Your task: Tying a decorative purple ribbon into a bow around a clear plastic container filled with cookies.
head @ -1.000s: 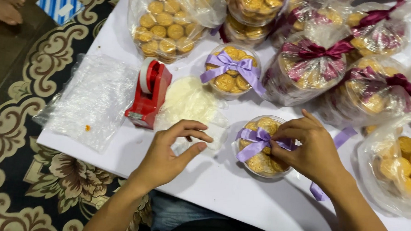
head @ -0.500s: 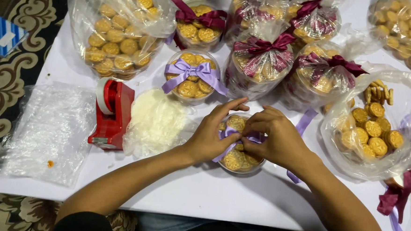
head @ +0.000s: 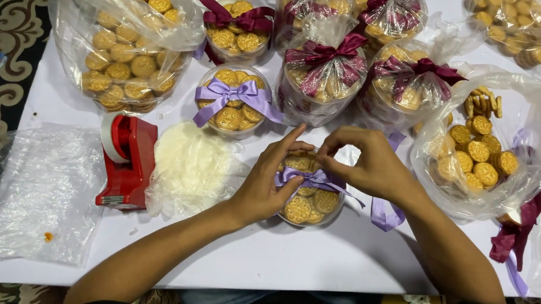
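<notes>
Both hands [head: 269,183] [head: 368,166] pinch the purple ribbon [head: 309,177], fingers curled over it

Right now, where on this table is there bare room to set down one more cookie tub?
The front strip of the white table is bare, between the clear bag at the left and the dark red ribbon at the right. The back is crowded with ribboned tubs and bagged cookies.

cookie tub [head: 309,204] half hidden under both hands, ribbon knot [head: 312,176] partly covered by fingers [head: 293,185]
</notes>
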